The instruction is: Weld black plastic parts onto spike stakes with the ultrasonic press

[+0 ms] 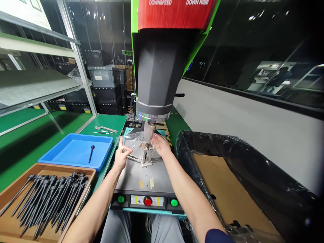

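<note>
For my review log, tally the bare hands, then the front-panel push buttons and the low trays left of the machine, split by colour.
Bare hands: 2
Round green push buttons: 2
Round red push button: 1
Blue rectangular tray: 1
Brown rectangular tray: 1
Total: 7

The top edge crops the machine (157, 71); what the right fingers (159, 141) touch is unclear.
</note>
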Demonstrator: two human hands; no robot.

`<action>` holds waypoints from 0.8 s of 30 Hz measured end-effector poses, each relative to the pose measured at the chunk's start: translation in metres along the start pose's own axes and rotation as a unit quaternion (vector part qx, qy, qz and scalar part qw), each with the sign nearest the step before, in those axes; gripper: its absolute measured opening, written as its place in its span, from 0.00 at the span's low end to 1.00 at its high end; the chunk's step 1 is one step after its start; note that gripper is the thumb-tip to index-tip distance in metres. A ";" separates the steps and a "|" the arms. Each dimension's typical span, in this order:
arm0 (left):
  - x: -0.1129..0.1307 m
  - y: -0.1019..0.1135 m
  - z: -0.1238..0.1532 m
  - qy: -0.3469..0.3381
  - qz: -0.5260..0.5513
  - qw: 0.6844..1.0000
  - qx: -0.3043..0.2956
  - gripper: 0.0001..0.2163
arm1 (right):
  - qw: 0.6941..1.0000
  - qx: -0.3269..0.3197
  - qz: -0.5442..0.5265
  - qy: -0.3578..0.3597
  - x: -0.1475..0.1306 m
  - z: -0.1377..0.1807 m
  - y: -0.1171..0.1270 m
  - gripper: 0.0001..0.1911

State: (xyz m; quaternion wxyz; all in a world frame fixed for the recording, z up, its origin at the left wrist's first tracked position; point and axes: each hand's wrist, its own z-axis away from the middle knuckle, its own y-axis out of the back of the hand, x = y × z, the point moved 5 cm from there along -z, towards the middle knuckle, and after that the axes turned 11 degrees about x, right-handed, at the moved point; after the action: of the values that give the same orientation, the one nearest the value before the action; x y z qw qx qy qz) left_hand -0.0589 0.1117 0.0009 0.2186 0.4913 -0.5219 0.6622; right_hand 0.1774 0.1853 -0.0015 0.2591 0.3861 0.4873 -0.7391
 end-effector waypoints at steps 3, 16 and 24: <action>0.010 0.004 -0.012 -0.022 0.011 1.000 -0.003 0.14 | 1.000 0.006 -0.007 0.002 0.008 0.003 0.002 0.11; -0.028 0.023 -0.001 0.142 0.113 0.983 0.032 0.10 | 1.000 0.025 0.017 -0.002 0.023 0.010 0.020 0.10; -0.029 0.024 0.006 0.152 0.102 0.983 0.026 0.08 | 0.999 0.028 0.020 -0.008 0.027 0.014 0.025 0.10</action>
State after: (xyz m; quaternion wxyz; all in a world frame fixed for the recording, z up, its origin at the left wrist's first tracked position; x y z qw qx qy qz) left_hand -0.0635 0.1037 -0.0359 0.2138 0.3344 -0.5127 0.7613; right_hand 0.1768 0.1623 -0.0335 0.2667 0.3971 0.4563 -0.7503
